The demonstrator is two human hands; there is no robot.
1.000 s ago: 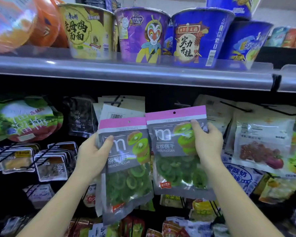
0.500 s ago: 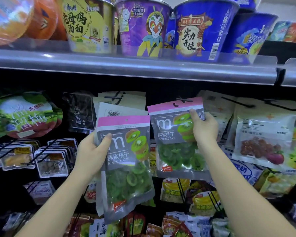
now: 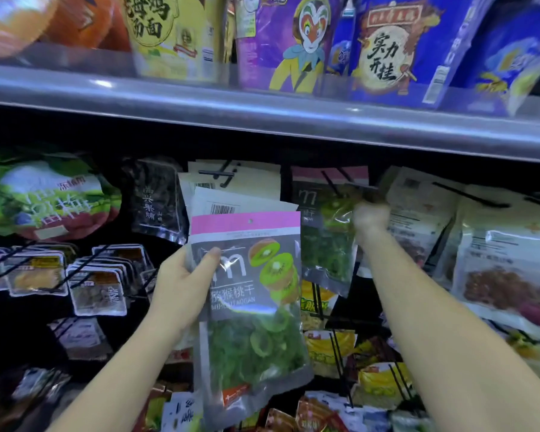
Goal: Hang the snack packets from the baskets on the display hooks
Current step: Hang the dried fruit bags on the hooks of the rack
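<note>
While the left hand (image 3: 184, 288) grips a grey-and-pink plastic kiwi packet (image 3: 247, 307) by its left edge, thumb across the front, the right hand (image 3: 370, 218), blurred, closes on the upper right edge of a second kiwi packet (image 3: 323, 244) of the same make. This second one is raised against a thin black wire display hook (image 3: 331, 182); whether the hook passes through its header cannot be told.

Contents, both packets: green dried kiwi slices behind a clear lower window. The left-hand packet is held upright before the display, lower and left of the second.

Behind: cream paper pouches with barcodes (image 3: 231, 194).
Right: pale window pouch (image 3: 505, 291), reddish dried fruit inside.
Left: small clear plastic trays (image 3: 97, 288), brownish contents, on hooks.
Above: grey metal shelf (image 3: 262, 120) carrying a yellow noodle cup (image 3: 169, 35), a purple noodle cup (image 3: 287, 42) and a blue noodle cup (image 3: 393, 48).
</note>
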